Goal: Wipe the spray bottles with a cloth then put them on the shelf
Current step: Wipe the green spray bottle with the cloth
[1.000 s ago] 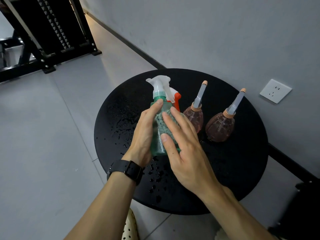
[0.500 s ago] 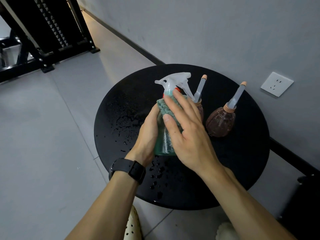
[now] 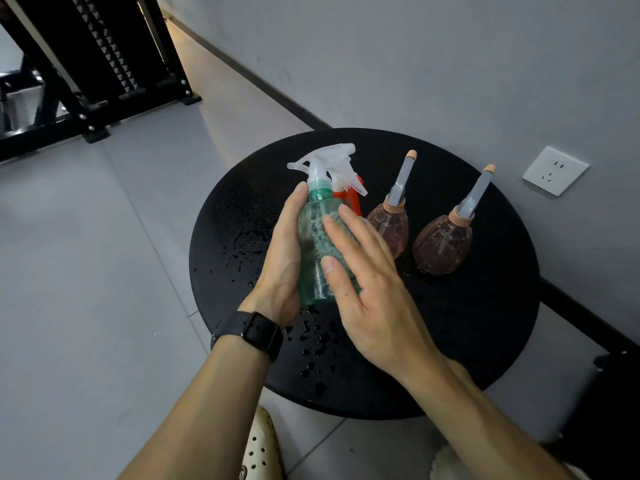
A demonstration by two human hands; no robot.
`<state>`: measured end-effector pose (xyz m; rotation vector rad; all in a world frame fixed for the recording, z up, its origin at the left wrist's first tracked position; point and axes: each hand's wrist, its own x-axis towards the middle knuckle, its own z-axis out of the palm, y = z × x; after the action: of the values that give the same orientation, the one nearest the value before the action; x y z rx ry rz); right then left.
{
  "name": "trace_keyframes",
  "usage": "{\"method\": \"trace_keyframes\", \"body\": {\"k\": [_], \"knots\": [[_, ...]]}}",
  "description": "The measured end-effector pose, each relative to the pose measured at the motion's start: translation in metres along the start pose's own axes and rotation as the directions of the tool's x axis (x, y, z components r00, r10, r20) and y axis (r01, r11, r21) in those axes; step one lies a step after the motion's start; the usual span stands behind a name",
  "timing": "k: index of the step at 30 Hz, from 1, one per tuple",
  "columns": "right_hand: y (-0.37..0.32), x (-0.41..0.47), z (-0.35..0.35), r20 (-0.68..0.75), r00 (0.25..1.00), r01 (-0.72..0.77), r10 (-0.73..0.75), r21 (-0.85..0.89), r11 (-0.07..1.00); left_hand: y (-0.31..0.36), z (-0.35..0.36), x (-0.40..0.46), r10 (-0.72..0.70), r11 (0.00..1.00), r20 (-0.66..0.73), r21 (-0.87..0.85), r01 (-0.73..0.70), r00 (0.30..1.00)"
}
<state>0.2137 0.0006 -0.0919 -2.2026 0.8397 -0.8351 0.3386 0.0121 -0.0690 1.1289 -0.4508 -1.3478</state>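
Table (image 3: 485,341) stands against wall (image 3: 450,64), outlet (image 3: 555,170) on wall to its right. Bottle (image 3: 311,271) held over table centre, btwn left hand (image 3: 282,261) & right hand (image 3: 367,289); cloth (image 3: 320,237) btwn right hand & bottle. 2nd bottle (image 3: 353,195) just behind it. Two pump bottles (image 3: 388,226) (image 3: 441,245) stand right of it, side by side. Shelf (image 3: 86,64) far left, behind. Droplets (image 3: 311,341) on table near hands.

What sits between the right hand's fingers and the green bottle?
In the head view, a teal cloth lies pressed between the right hand and the green bottle.
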Motion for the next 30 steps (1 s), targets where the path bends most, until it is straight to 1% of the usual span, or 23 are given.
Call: {"method": "trace_keyframes", "body": {"k": [3, 5, 7, 15, 17, 23, 27, 30], "knots": [[-0.001, -0.006, 0.003, -0.005, 1.0, 0.027, -0.028, -0.058, 0.998, -0.001, -0.003, 0.004, 0.014, 0.999, -0.015, -0.038, -0.015, 1.0], [-0.003, -0.008, 0.003, -0.019, 0.999, 0.044, -0.046, -0.123, 0.991, -0.002, -0.004, 0.006, 0.013, 0.997, 0.002, -0.073, -0.013, 1.0], [-0.004, -0.008, 0.003, -0.028, 0.998, 0.054, -0.059, -0.152, 0.987, -0.003, -0.004, 0.007, 0.019, 0.996, 0.014, -0.09, -0.018, 1.0], [-0.004, 0.01, -0.006, -0.011, 0.999, 0.037, -0.041, -0.221, 0.975, -0.01, 0.003, 0.004, 0.023, 0.999, 0.026, -0.028, -0.022, 0.999], [-0.003, 0.014, -0.007, -0.015, 0.998, 0.051, -0.056, -0.241, 0.969, -0.011, 0.005, 0.003, 0.009, 0.999, 0.034, -0.039, -0.008, 0.999], [-0.002, 0.019, -0.007, 0.025, 0.998, 0.06, -0.056, -0.225, 0.972, -0.012, 0.005, 0.004, -0.001, 0.999, 0.022, -0.041, 0.002, 1.0], [-0.004, 0.014, -0.001, 0.014, 0.998, 0.059, -0.057, -0.235, 0.97, -0.009, 0.0, 0.004, -0.006, 0.999, -0.009, -0.048, 0.006, 1.0], [-0.006, 0.005, 0.004, -0.004, 0.997, 0.068, -0.071, -0.233, 0.97, -0.006, -0.003, 0.004, -0.028, 0.994, -0.024, -0.102, 0.025, 0.999]]}}
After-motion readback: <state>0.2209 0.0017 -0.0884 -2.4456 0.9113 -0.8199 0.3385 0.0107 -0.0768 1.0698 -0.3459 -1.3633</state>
